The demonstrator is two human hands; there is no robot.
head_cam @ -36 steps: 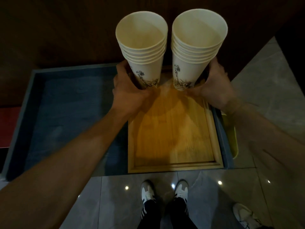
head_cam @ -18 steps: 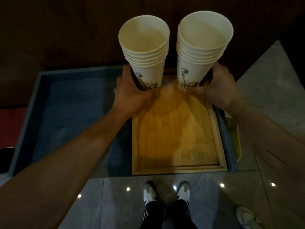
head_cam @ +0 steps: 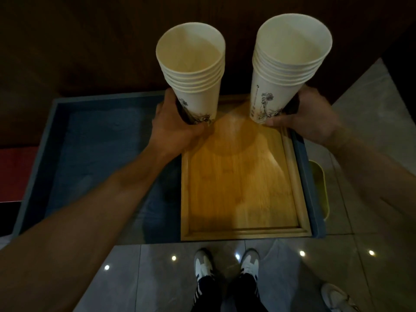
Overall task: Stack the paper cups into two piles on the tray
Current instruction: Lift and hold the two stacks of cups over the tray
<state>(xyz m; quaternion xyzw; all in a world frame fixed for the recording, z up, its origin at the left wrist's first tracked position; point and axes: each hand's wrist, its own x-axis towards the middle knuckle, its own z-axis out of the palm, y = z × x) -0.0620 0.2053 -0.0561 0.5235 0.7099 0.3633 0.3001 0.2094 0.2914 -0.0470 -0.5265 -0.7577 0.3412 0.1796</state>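
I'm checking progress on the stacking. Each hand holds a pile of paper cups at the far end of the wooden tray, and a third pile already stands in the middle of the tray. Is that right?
Not quite. The head view shows no third pile: the middle of the wooden tray is bare. The rest holds: the left hand holds the left pile and the right hand holds the right pile at the tray's far end.

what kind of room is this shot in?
Probably an indoor room set up for the recording, dimly lit: glossy grey floor tiles reflecting ceiling lights, a dark wood wall, and a wooden tray on a low blue-grey table.
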